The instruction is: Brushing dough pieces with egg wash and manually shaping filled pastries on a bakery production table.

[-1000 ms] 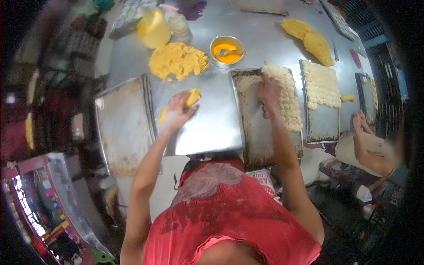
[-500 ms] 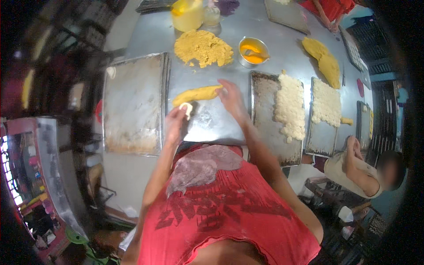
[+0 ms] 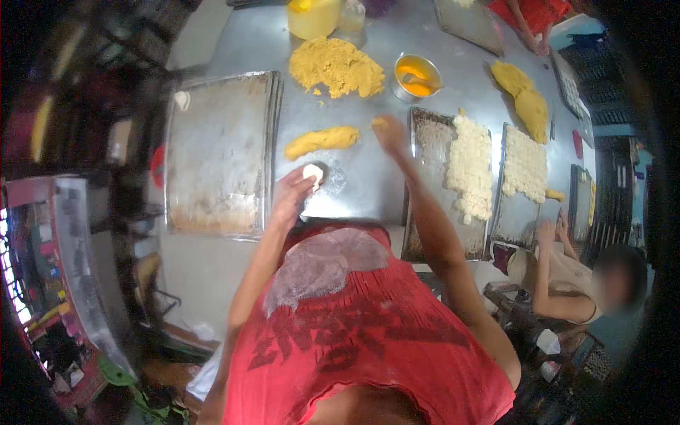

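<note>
apart: left hand [image 3: 292, 193] pinches white dough [image 3: 312, 172] near table edge [image 3: 361, 214], right hand [image 3: 391, 135] grips yellow bit [image 3: 380, 122]

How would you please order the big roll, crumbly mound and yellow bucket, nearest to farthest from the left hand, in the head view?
1. Big roll, just beyond the left hand.
2. Crumbly mound, beyond the roll.
3. Yellow bucket, at the top edge.
</note>
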Tool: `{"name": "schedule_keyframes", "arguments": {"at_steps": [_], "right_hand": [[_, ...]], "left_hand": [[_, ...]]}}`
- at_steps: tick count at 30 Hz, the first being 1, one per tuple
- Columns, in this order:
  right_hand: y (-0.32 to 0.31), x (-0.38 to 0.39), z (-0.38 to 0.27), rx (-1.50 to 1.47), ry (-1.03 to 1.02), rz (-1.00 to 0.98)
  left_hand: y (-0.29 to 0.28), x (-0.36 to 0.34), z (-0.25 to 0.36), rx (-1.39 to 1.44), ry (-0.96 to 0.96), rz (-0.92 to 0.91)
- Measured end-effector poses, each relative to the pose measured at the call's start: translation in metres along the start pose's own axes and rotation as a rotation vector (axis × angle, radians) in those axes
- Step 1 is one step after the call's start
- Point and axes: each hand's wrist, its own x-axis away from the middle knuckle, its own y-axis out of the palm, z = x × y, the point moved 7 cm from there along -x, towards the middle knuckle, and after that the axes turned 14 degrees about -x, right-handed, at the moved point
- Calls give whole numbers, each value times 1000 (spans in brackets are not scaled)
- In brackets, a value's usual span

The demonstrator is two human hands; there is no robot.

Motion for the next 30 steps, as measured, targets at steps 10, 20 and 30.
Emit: {"name": "schedule_keyframes", "arguments": {"at_steps": [10,20,30], "right_hand": [[12,90,-128,-689,520,8],[18,97,-124,-914,645,-79],[-24,80,-154,-735,258,-60]], "left_hand": [[37,-11,7,257,-17,-405],[34,-2,29,-149,-35,-349],[41,-4,21,-144,79,-134]]}}
